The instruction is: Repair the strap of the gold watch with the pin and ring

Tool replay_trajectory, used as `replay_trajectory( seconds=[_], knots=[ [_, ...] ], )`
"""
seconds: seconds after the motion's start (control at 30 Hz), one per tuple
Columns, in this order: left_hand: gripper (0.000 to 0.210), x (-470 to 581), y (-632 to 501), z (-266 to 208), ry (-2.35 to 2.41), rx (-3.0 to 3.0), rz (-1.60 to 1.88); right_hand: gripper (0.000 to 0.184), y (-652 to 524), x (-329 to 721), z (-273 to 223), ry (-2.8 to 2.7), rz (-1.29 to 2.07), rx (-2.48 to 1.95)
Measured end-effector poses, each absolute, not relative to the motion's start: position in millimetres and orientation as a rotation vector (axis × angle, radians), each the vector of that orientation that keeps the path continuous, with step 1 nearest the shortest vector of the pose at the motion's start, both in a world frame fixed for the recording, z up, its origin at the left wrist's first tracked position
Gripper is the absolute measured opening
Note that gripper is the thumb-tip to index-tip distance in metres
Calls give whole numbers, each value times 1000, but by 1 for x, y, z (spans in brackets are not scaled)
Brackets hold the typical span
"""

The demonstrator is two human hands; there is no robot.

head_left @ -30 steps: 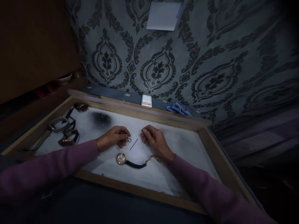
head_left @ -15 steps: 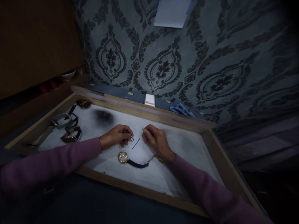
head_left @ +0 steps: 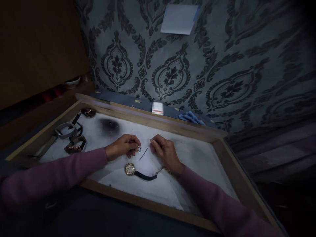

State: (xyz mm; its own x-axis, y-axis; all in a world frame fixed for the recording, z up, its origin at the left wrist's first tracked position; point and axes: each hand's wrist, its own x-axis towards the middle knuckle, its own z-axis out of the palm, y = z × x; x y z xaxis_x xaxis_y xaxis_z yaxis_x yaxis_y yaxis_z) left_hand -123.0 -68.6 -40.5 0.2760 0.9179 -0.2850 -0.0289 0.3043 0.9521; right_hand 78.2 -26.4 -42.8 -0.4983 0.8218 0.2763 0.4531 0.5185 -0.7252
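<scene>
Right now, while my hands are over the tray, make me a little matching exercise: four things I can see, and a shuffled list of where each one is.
Things
1. Small dark loop
2. Thin dark strip
3. Gold-rimmed watch
4. Blue cloth

Places
A. Outside the wooden tray, beyond its far wall
B. In the tray, nearer the person than both hands
C. At the fingertips of the left hand
D. Between the left hand and the right hand

Pairs: 1-C, 2-D, 3-B, 4-A
</scene>
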Motion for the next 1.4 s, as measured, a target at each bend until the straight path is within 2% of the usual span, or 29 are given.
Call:
replay_trajectory(
  seconds=[0.23,0.7,1.4],
  knots=[
    [6,-123,-68,-39,1110,1033,830,30,-26,77,-41,-2163,793,-999],
    [13,-123,-69,-41,1101,1065,843,30,-27,77,-46,-2146,783,-963],
    [6,-124,-69,-42,1093,1100,834,28,-28,77,-45,-2195,738,-930]
  ],
)
